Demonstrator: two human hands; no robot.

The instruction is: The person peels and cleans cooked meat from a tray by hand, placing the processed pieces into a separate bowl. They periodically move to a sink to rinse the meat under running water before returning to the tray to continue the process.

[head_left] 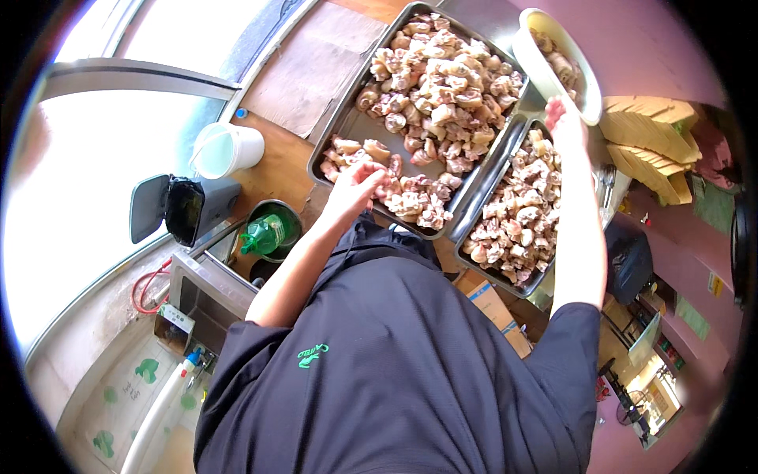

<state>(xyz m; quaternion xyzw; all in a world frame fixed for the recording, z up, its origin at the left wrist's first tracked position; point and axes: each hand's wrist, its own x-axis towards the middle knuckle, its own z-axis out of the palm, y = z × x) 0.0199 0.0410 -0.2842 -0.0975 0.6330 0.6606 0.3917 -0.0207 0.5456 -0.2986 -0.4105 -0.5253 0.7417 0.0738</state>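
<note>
Pale, pinkish chopped meat pieces (442, 83) fill much of a large steel tray (322, 146), with bare metal between the heaps. My left hand (355, 186) is at that tray's near left part, fingers pinched on a small meat piece. A narrower steel tray (460, 245) on the right holds a dense layer of similar pieces. My right hand (565, 126) reaches above it, beside the rim of an oval white tub (589, 87) with meat inside. That hand's fingers look loosely bent and apart, with nothing visible in them.
To the left are a white bucket (237, 154), a lidded bin (213, 209), a green bottle (264, 233) in a dark pot, a steel sink (189, 276) and a bright window (79, 158). Cardboard (292, 71) lies beside the trays. Stacked yellow folded sheets (647, 134) stand right.
</note>
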